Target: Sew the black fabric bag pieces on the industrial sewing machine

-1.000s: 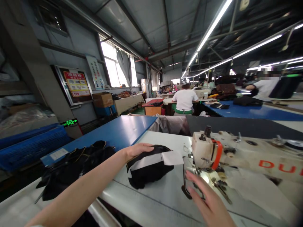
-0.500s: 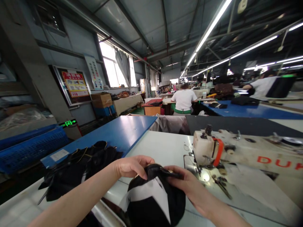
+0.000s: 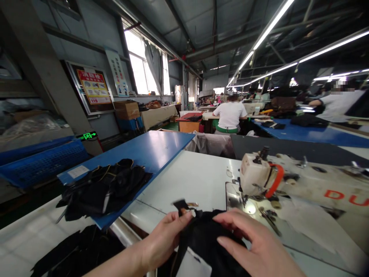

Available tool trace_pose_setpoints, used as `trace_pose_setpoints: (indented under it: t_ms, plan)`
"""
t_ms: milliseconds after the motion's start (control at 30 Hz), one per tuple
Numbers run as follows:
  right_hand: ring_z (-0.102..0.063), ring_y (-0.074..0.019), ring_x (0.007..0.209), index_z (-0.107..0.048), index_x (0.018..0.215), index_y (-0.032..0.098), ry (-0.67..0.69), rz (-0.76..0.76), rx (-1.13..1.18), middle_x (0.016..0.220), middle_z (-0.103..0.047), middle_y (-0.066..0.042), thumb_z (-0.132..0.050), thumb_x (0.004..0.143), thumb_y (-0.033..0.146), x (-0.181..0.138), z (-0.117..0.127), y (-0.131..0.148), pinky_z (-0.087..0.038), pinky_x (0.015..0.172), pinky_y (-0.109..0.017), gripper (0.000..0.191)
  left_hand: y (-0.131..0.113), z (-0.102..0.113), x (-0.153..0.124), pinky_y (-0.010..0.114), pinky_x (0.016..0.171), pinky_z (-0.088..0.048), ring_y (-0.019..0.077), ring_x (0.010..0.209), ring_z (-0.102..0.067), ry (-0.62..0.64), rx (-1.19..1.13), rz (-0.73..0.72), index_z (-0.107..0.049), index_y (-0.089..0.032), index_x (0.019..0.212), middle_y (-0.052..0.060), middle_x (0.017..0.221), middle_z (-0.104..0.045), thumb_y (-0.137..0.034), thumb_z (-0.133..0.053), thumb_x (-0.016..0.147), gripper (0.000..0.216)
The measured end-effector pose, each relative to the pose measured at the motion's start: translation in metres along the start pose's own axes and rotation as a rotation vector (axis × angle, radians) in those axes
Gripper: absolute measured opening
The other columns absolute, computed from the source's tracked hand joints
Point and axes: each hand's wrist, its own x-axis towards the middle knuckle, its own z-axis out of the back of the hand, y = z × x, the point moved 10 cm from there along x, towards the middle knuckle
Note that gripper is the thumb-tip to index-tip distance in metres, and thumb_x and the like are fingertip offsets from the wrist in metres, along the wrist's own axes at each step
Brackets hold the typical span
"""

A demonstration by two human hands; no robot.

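A black fabric piece [image 3: 201,234] is held up between my hands over the front of the white sewing table, with a white patch [image 3: 193,263] showing on its lower part. My left hand [image 3: 168,234] pinches its upper left edge, where a short black tab [image 3: 180,205] and a small shiny strip stick up. On the right side, my right hand [image 3: 248,238] grips the fabric loosely, the fingers curled at the top edge and the thumb resting on its face. The fabric's lower end runs out of view.
A white sewing machine [image 3: 305,181] with an orange guard stands right of my hands. Black fabric pieces [image 3: 106,188] lie on the blue table [image 3: 161,150] to the left, and more dark fabric [image 3: 80,250] sits lower left. A person in white [image 3: 230,115] sits ahead.
The fabric piece has turned and moved lower and to the right, with less of the white patch showing. My left hand has shifted down to its tabbed edge; the right hand's fingers have spread.
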Motion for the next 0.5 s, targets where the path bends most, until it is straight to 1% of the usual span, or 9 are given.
trace_pose_setpoints:
  t_ms: [33, 100, 167, 233, 300, 367, 433, 500]
  plan:
    - [-0.058, -0.0188, 0.080, -0.063, 0.094, 0.025, -0.008, -0.010, -0.020, 0.092, -0.062, -0.003, -0.057, 0.078, 0.023, -0.002, 0.000, -0.002, -0.047, 0.072, -0.028, 0.017, 0.007, 0.003, 0.000, 0.025, 0.069, -0.044, 0.0171, 0.069, -0.061, -0.037, -0.087, 0.010, -0.068, -0.013, 0.077, 0.005, 0.071, -0.066, -0.037, -0.069, 0.074, 0.025]
    - [-0.057, -0.0184, 0.075, -0.062, 0.088, 0.025, -0.017, -0.057, -0.063, 0.083, -0.061, -0.001, -0.058, 0.076, 0.024, -0.006, -0.001, -0.009, -0.046, 0.068, -0.027, 0.014, 0.019, 0.003, -0.001, 0.028, 0.074, -0.045, 0.0209, 0.073, -0.064, -0.052, -0.203, 0.060, -0.068, -0.014, 0.078, 0.006, 0.072, -0.067, -0.036, -0.066, 0.075, 0.023]
    - [-0.057, -0.0181, 0.070, -0.062, 0.087, 0.025, 0.011, -0.126, -0.053, 0.076, -0.060, 0.000, -0.061, 0.073, 0.024, -0.010, -0.005, -0.015, -0.045, 0.064, -0.027, 0.014, 0.030, -0.004, -0.004, 0.032, 0.077, -0.045, 0.0237, 0.077, -0.065, -0.010, -0.275, 0.146, -0.068, -0.014, 0.081, 0.007, 0.072, -0.068, -0.037, -0.061, 0.075, 0.024]
    - [-0.058, -0.0183, 0.070, -0.062, 0.089, 0.024, 0.066, -0.179, 0.037, 0.073, -0.061, 0.000, -0.061, 0.074, 0.028, -0.013, -0.011, -0.019, -0.046, 0.062, -0.026, 0.015, 0.035, -0.010, -0.010, 0.034, 0.080, -0.045, 0.0260, 0.080, -0.065, 0.049, -0.317, 0.198, -0.069, -0.014, 0.083, 0.008, 0.074, -0.069, -0.036, -0.059, 0.072, 0.026]
    - [-0.060, -0.0193, 0.073, -0.063, 0.091, 0.023, 0.117, -0.193, 0.169, 0.077, -0.064, -0.001, -0.059, 0.077, 0.034, -0.015, -0.016, -0.019, -0.048, 0.064, -0.027, 0.018, 0.033, -0.011, -0.016, 0.036, 0.080, -0.045, 0.0279, 0.082, -0.065, 0.087, -0.341, 0.183, -0.069, -0.014, 0.085, 0.008, 0.077, -0.069, -0.033, -0.059, 0.065, 0.030]
    - [-0.062, -0.0212, 0.080, -0.065, 0.095, 0.023, 0.159, -0.195, 0.279, 0.084, -0.067, -0.003, -0.058, 0.078, 0.037, -0.018, -0.019, -0.017, -0.050, 0.070, -0.029, 0.023, 0.030, -0.010, -0.023, 0.037, 0.079, -0.045, 0.0291, 0.082, -0.065, 0.101, -0.354, 0.148, -0.069, -0.014, 0.085, 0.009, 0.078, -0.070, -0.029, -0.060, 0.057, 0.033]
    - [-0.063, -0.0227, 0.086, -0.065, 0.099, 0.023, 0.180, -0.204, 0.342, 0.091, -0.067, -0.004, -0.057, 0.079, 0.036, -0.022, -0.021, -0.017, -0.050, 0.076, -0.031, 0.025, 0.031, -0.010, -0.028, 0.037, 0.078, -0.046, 0.0295, 0.082, -0.065, 0.115, -0.358, 0.135, -0.069, -0.013, 0.087, 0.009, 0.079, -0.070, -0.028, -0.063, 0.055, 0.036]
    - [-0.063, -0.0229, 0.088, -0.065, 0.101, 0.025, 0.154, -0.206, 0.351, 0.094, -0.068, -0.005, -0.056, 0.080, 0.035, -0.026, -0.021, -0.016, -0.051, 0.079, -0.032, 0.025, 0.031, -0.007, -0.031, 0.036, 0.076, -0.046, 0.0287, 0.080, -0.065, 0.083, -0.340, 0.097, -0.069, -0.013, 0.087, 0.010, 0.078, -0.069, -0.029, -0.069, 0.056, 0.035]
